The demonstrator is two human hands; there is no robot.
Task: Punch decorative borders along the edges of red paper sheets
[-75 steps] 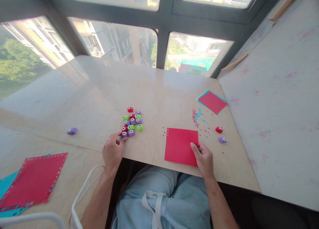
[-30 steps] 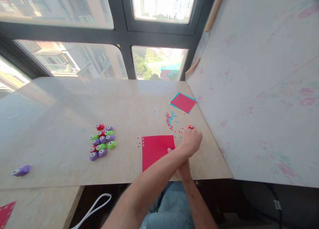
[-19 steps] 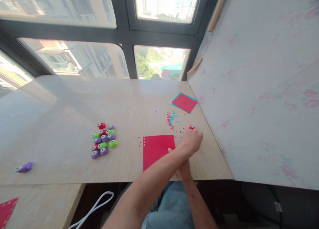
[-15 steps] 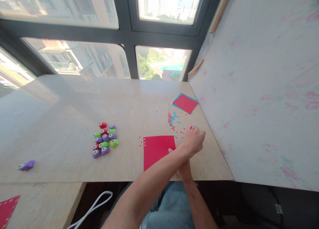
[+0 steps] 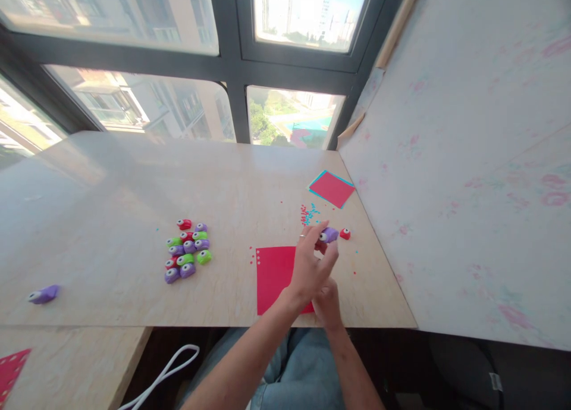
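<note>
My left hand [image 5: 308, 268] crosses over my right wrist area and grips a purple craft punch [image 5: 329, 235] between thumb and fingers, raised above the table. Below it, my right hand [image 5: 328, 303] is curled at the right edge of a red paper sheet [image 5: 274, 282], its fingertips partly hidden by my left hand. Small star-shaped holes run down the sheet's upper left edge. Just right of the purple punch, a red craft punch [image 5: 345, 234] rests on the table.
Several red, green and purple punches [image 5: 188, 246] cluster left of the sheet; another purple punch [image 5: 43, 294] lies far left. Tiny red and blue paper bits [image 5: 311, 211] are scattered beyond my hands. Stacked coloured paper [image 5: 332, 188] lies near the wall [image 5: 455, 178].
My left hand has moved left from beside the red punch, which stays on the table. The purple punch now shows in its fingers. My right hand's thumb no longer shows on the sheet.
</note>
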